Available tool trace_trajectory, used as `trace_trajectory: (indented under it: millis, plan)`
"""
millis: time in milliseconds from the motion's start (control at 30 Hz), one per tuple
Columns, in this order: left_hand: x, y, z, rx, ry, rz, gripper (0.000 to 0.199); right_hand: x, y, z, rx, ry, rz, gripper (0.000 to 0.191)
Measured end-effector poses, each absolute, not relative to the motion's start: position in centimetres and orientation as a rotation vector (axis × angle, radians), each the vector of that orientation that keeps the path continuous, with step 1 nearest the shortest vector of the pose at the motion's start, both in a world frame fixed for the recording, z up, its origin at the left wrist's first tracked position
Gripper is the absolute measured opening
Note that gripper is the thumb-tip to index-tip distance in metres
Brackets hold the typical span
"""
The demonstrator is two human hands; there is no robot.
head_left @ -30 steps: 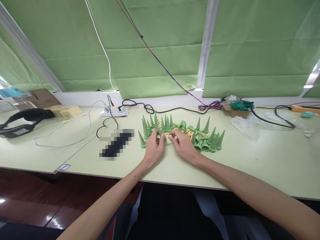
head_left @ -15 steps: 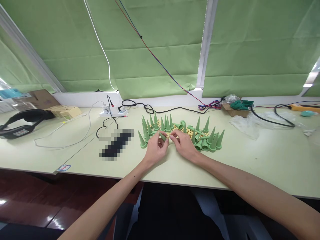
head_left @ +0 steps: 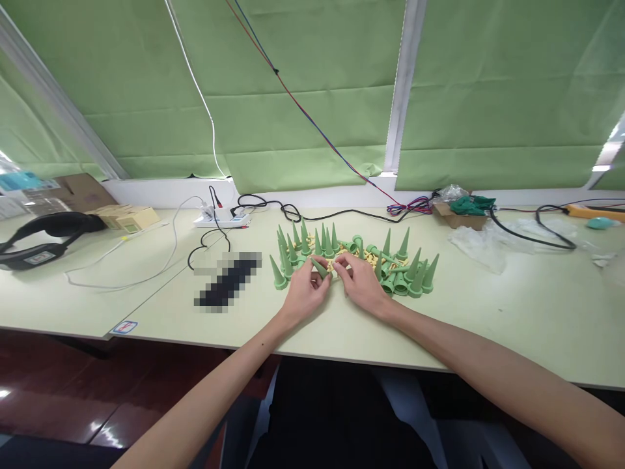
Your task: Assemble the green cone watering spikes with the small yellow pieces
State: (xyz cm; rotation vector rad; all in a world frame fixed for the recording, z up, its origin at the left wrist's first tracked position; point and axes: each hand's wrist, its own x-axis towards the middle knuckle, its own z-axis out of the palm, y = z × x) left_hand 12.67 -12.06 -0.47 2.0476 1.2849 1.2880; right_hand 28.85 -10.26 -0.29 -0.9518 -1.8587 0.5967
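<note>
My left hand is closed around a green plastic cone, which lies tilted with its tip up to the left. Close beside it, my right hand pinches a small yellow piece at the cone's wide end; whether it sits inside the cone I cannot tell. Beyond both hands, several green cones stand upright. To the right, more green cones lie on their sides or stand, some showing hollow bases. Loose yellow pieces are heaped among them, partly hidden by my right hand.
A white power strip with black cables stands at the back left. Headphones and yellow boxes are at far left. A small cardboard box and clear plastic film lie right. The table's front edge runs below my forearms.
The cone in my left hand has shifted slightly and turned, its wide end a little further right and lower. My right hand stays nearly in place with the yellow piece.
</note>
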Motion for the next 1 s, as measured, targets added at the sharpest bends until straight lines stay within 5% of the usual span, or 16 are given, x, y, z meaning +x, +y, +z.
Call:
trace_trajectory:
  millis: [1000]
  plan:
    - [12.74, -12.19, -0.23, 2.117, 1.366, 1.323, 0.008, 28.56, -10.06, -0.62, -1.148, -1.95, 0.507, 0.049]
